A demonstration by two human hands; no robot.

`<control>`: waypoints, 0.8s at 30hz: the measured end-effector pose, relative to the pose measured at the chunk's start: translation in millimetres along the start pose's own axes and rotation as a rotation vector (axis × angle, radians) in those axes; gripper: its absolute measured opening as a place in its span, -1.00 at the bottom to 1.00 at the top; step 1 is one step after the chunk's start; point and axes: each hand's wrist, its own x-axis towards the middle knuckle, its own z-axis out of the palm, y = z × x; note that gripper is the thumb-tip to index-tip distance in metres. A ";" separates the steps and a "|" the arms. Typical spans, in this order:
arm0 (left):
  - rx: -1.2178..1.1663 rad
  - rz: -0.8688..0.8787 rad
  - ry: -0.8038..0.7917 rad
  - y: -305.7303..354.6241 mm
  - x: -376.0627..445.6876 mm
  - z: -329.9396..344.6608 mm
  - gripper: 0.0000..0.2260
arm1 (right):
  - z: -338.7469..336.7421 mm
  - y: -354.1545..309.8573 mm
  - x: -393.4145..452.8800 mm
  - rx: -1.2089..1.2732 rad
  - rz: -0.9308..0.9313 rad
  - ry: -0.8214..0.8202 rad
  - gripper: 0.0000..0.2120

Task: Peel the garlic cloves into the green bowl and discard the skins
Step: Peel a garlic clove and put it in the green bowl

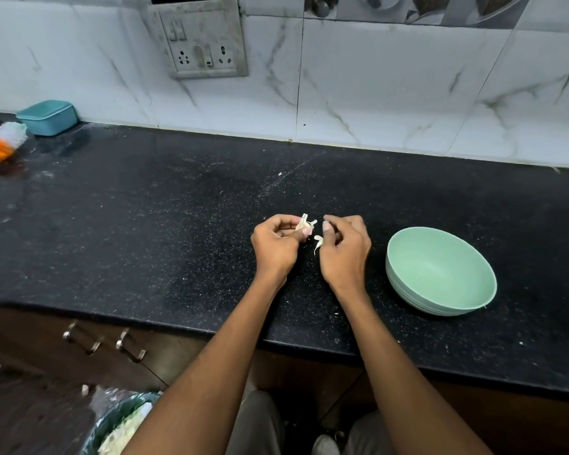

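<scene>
Far off to the left of my fingers a teal tub [47,117] sits lidded against the wall, contents hidden; below, a bin [122,425] holds pale scraps, likely where skins belong; my left hand [275,245] pinches the garlic clove [304,224] between thumb and curled fingers; just beside it my right hand [344,249] has thumb and forefinger closed on a strip of skin [318,242]; I should pull the strip away along the clove while holding it firmly without crushing; well to the right of my fingers the green bowl [440,270] stands on the counter [178,224], nothing visible inside.
</scene>
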 end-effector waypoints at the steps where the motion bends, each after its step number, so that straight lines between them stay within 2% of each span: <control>1: 0.010 -0.002 -0.024 1.1 -1.2 -0.1 -0.83 | 0.3 -1.2 -2.4 0.039 -0.008 -0.044 -0.85; 4: 0.017 -0.003 -0.094 4.1 -3.1 -1.8 -0.83 | 0.9 -4.4 -6.3 0.121 0.030 -0.146 -0.90; 8: 0.026 -0.012 -0.154 5.4 -5.0 -3.3 -0.81 | -2.7 -1.9 -5.9 0.178 0.103 -0.083 -0.96; 14: 0.021 -0.046 -0.195 5.3 -4.0 -4.3 -0.82 | -2.0 4.3 -2.4 0.285 0.281 -0.050 -0.89; 18: -0.021 -0.056 -0.163 7.0 -4.6 -2.5 -0.81 | -0.2 5.1 -3.9 0.239 0.248 -0.005 -0.82; 21: -0.049 -0.058 -0.151 7.8 -4.3 -2.0 -0.79 | -1.6 3.8 -3.9 0.196 0.227 0.094 -0.92; 24: -0.050 -0.045 -0.153 6.9 -3.1 -1.6 -0.78 | -3.8 2.2 -3.4 0.139 0.194 0.177 -0.82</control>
